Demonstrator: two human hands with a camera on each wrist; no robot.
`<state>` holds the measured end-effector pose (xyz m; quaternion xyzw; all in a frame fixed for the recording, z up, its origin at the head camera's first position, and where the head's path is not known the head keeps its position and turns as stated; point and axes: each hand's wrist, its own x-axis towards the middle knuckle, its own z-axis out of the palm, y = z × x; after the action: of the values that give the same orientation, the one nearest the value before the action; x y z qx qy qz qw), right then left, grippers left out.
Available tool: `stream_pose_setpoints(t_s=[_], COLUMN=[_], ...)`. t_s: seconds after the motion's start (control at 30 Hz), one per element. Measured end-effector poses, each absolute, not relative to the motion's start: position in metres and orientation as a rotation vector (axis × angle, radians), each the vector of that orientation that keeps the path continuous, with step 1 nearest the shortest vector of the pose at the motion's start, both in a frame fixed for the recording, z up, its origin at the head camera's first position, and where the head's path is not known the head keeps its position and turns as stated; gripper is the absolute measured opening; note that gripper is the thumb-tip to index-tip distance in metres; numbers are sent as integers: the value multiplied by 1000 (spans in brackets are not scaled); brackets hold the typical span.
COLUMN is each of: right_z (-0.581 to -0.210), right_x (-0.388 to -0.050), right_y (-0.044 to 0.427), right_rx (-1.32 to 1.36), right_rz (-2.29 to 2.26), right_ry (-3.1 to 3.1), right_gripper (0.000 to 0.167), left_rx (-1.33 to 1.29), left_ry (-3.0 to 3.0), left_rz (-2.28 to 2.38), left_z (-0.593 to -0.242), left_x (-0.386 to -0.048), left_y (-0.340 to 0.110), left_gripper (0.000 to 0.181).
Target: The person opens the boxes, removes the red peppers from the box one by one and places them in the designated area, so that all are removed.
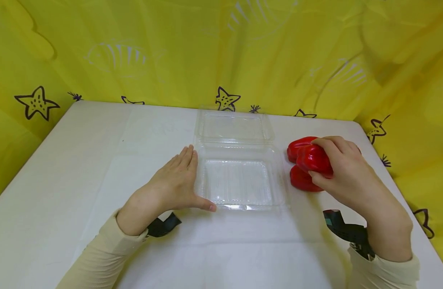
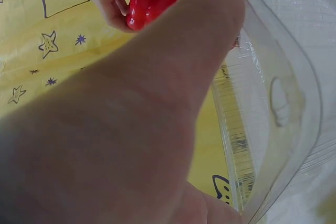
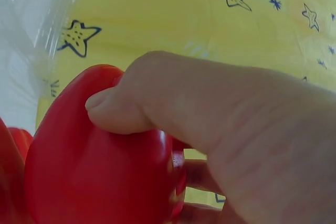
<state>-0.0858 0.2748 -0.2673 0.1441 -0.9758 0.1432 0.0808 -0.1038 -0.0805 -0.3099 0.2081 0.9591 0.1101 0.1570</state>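
My right hand (image 1: 346, 168) grips a red bell pepper (image 1: 313, 160), thumb on the near side and fingers over the top. Two more red peppers lie against it, one behind (image 1: 295, 149) and one in front (image 1: 301, 180). In the right wrist view the thumb presses on the held pepper (image 3: 100, 177), with other red surfaces partly visible at the left edge. A clear plastic clamshell container (image 1: 236, 206) lies with its lid (image 1: 236, 126) folded back. My left hand (image 1: 174, 182) rests along its left side, fingers straight, thumb at the front edge.
The container and peppers stand on a white-covered table (image 1: 80, 168). A yellow curtain (image 1: 178, 52) printed with starfish hangs behind and at both sides of it. Dark straps (image 1: 346, 230) show at both wrists.
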Motion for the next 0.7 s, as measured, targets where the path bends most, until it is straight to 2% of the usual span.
stream_pose_setpoints(t_s=[0.1,0.33,0.5,0.7], right_z=[-267,-267,-267,-267], right_x=[-86,-85,-85,-86], right_y=[280,292,302,315], right_rx=[405,367,305,270], right_rz=[429,413,436,436], right_ry=[-2922,-2905,-2925,-2899], right_gripper=[72,64,70,66], left_rx=[599,596,591,586], left_ry=[2749,2748,2742,2738], left_rz=[316,309,309,322], left_z=[-310,-309,-309,-309], left_x=[-104,-104,-104,-104], left_y=[-81,-81,-80,-80], left_gripper=[141,141,142,142])
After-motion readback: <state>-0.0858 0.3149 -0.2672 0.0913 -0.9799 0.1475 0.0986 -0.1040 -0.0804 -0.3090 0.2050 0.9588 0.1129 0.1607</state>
